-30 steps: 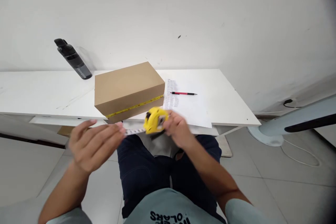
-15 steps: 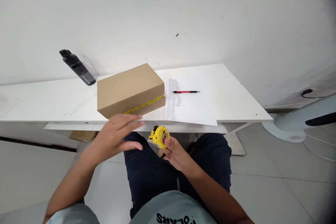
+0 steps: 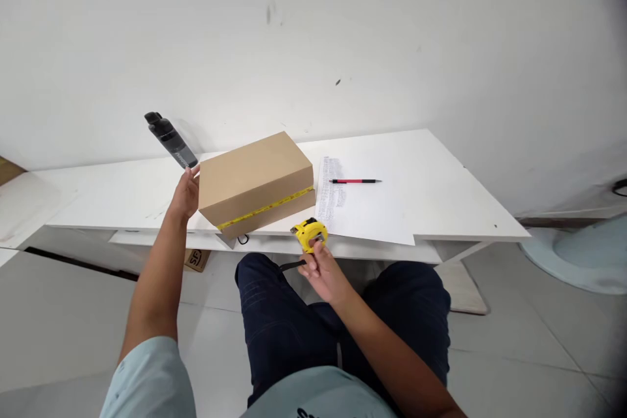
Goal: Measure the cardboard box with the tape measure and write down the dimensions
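Note:
My left hand (image 3: pixel 185 194) is at the left side of a closed brown cardboard box (image 3: pixel 255 173), its fingers stretched along that side and partly hidden; how firmly it presses I cannot tell. Along the box's front face runs a yellow strip with small dark markings (image 3: pixel 264 208). My right hand (image 3: pixel 326 274) grips a yellow tape measure (image 3: pixel 311 233) in front of the table edge, above my lap. A black strap (image 3: pixel 292 266) hangs from it. No blade is visibly drawn out of its case.
The box stands on a white table (image 3: pixel 455 202) against a wall. Right of it lies a written sheet of paper (image 3: pixel 377 215) with a red and black pen (image 3: pixel 355 181) on top. A dark bottle (image 3: pixel 171 140) stands behind left. Below is another carton (image 3: pixel 196 260).
My left hand has moved from in front of the box to its left side. The tape measure in my right hand has come up slightly towards the table edge. The view has shifted left.

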Demonstrator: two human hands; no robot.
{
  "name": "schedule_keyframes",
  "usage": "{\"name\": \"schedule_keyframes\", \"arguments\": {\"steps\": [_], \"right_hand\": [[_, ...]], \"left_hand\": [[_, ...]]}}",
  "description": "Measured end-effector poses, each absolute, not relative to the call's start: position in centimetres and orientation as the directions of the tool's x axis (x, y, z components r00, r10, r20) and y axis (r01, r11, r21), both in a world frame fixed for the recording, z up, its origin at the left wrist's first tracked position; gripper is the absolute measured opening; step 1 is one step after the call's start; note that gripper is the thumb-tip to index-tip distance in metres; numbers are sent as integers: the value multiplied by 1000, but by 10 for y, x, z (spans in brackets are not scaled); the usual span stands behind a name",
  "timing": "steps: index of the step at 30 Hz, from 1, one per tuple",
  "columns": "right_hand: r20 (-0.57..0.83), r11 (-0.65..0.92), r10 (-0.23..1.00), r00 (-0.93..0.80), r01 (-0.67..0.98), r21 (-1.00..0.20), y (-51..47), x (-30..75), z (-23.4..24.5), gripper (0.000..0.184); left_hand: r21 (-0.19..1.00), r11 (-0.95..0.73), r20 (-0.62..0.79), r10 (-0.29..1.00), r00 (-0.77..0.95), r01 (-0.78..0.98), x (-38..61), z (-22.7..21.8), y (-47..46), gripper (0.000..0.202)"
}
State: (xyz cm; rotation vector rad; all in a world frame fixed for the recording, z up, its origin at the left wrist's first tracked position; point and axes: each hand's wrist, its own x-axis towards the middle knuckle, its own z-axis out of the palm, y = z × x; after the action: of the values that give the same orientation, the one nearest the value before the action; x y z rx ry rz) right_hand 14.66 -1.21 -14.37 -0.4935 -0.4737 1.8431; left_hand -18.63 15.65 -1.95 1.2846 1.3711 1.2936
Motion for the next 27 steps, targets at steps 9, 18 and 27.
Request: {"name": "schedule_keyframes", "arguments": {"steps": [9, 18, 27], "right_hand": [[-93, -243, 966, -243, -721, -649, 2, 117, -141, 62], [91, -73, 961, -262, -554, -830, 24, 107, -101, 78], [333, 155, 881, -338, -459, -875, 42, 145, -18, 57]], "left_hand": [[951, 104, -137, 986, 97, 291, -176, -10, 147, 84], [908, 259, -315, 940, 128, 330, -166, 12, 112, 79], [866, 495, -500, 855, 135, 72, -173, -9, 80, 57]]}}
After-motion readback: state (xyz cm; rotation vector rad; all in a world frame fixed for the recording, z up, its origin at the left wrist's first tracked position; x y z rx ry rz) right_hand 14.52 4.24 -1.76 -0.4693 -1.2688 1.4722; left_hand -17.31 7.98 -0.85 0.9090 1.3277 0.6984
